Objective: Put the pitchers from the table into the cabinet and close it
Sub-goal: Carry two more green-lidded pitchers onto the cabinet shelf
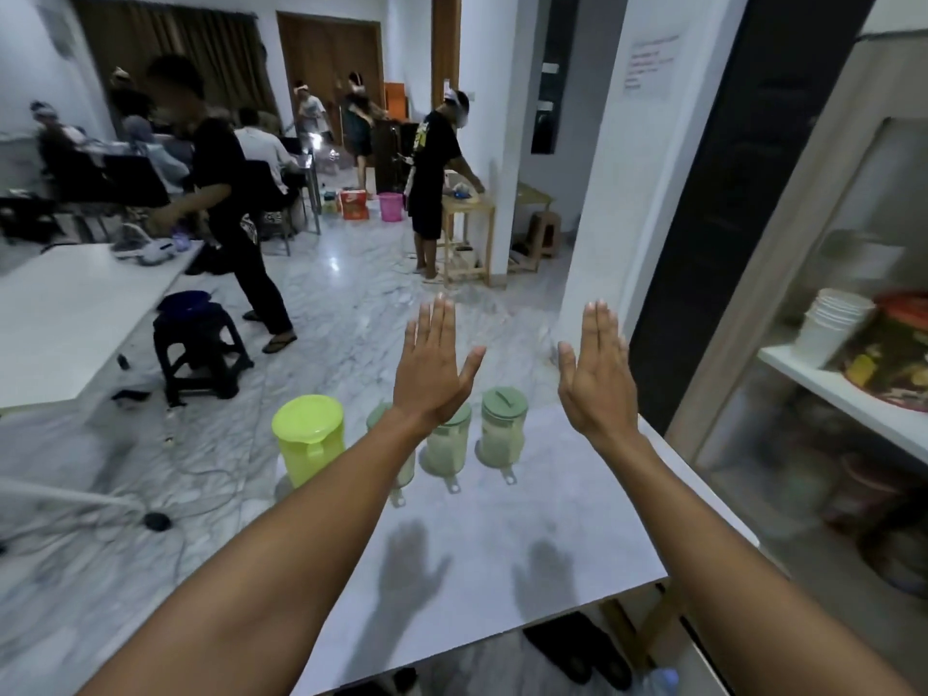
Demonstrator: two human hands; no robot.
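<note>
Several pitchers stand in a row along the far edge of the white table (502,545). A lime-yellow pitcher (309,439) is at the left. Three clear pitchers with green lids follow: one (377,419) mostly hidden behind my left forearm, one (448,444) in the middle, one (502,429) at the right. My left hand (434,366) and my right hand (597,366) are held flat above the pitchers, backs toward me, holding nothing. The cabinet (828,394) stands at the right, and its inside shows.
On the cabinet shelf (823,389) sit a stack of white cups (831,329) and a colourful tin (899,354). A dark stool (198,344) and another white table (75,313) are at the left. Cables lie on the marble floor. Several people work in the room behind.
</note>
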